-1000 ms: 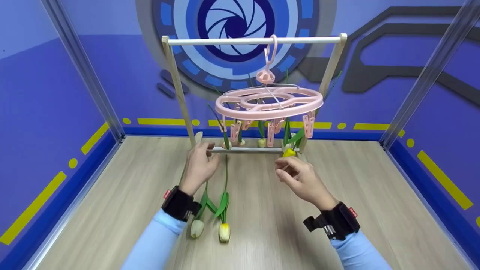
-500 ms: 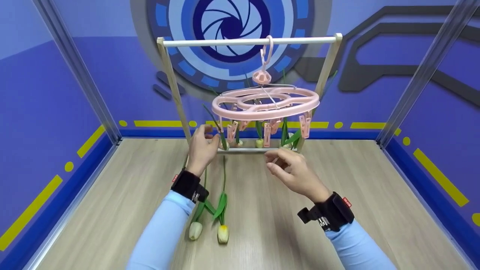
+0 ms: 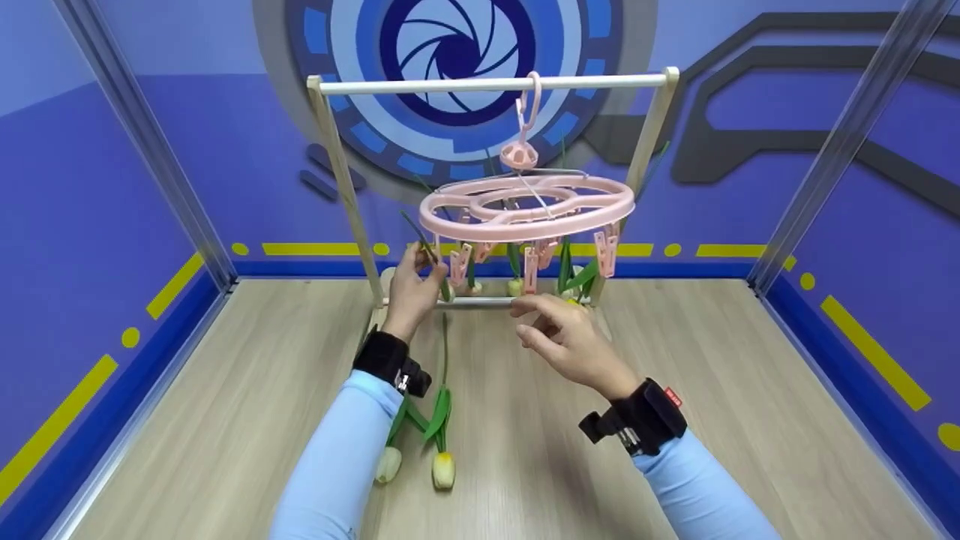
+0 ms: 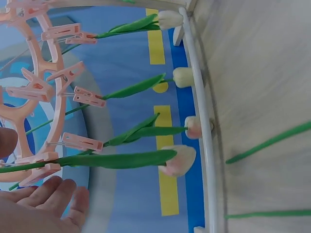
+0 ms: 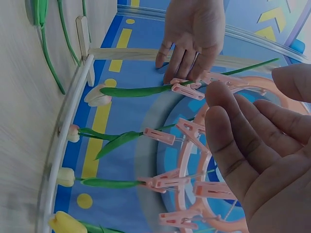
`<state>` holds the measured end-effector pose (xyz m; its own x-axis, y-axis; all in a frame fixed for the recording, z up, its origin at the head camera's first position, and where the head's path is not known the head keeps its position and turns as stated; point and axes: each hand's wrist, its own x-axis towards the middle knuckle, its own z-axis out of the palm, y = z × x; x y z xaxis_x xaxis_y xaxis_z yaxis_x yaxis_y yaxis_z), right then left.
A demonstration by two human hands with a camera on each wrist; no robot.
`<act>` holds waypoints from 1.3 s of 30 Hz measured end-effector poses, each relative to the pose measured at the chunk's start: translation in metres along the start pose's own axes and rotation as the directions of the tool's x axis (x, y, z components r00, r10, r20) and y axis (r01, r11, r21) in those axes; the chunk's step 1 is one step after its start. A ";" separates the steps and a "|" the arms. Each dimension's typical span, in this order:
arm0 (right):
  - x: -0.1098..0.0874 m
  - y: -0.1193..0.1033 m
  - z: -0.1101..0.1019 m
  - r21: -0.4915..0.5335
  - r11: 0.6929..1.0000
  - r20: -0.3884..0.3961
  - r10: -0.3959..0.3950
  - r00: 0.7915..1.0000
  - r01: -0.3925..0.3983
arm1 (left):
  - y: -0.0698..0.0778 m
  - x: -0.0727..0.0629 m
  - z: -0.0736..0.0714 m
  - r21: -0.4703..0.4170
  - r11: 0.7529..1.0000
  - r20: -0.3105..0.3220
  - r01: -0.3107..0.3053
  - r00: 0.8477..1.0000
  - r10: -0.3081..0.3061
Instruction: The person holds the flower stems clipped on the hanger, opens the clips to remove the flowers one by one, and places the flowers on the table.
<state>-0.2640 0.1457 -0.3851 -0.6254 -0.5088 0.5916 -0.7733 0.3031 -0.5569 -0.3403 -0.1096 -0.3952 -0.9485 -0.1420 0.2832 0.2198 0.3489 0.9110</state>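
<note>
A pink round clip hanger point(image 3: 525, 225) hangs by its hook from a white rail. Several artificial tulips hang head down from its clips. At its left side is my left hand point(image 3: 414, 291), its fingers spread around a pink clip point(image 4: 46, 166) that grips the stem of a pale pink-white tulip point(image 4: 179, 160). Thumb and fingers stand apart there; whether a fingertip touches the clip is unclear. In front of the hanger's middle, my right hand point(image 3: 574, 341) is raised with loosely bent fingers, holding nothing. A yellow tulip point(image 5: 68, 222) hangs on the right, mostly behind that hand in the head view.
The wooden stand point(image 3: 341, 180) carries the top rail point(image 3: 435, 85) and a low white bar point(image 3: 487, 301). On the tabletop point(image 3: 675, 465) lie a yellow-white tulip point(image 3: 443, 471) and a whitish tulip point(image 3: 388, 465), partly under my left arm. Blue panels enclose the back and sides.
My left hand has moved right to the clip at the hanger's left side. My right hand has shifted left, away from the yellow tulip. The view has drifted slightly.
</note>
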 end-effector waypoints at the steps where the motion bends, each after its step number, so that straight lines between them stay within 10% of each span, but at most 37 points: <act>1: 0.000 0.001 0.001 0.004 1.000 0.002 0.002 1.000 -0.002 | 0.000 0.000 0.001 -0.014 1.000 0.000 -0.004 1.000 0.004; 39: -0.006 0.018 0.013 0.079 0.990 -0.007 0.118 0.993 -0.117 | 0.007 -0.064 0.019 -0.206 0.962 0.041 -0.182 0.980 0.194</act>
<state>-0.2726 0.1434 -0.4062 -0.7128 -0.4643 0.5257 -0.6843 0.2960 -0.6664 -0.2820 -0.0807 -0.4128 -0.8964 -0.0334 0.4420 0.4306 0.1705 0.8863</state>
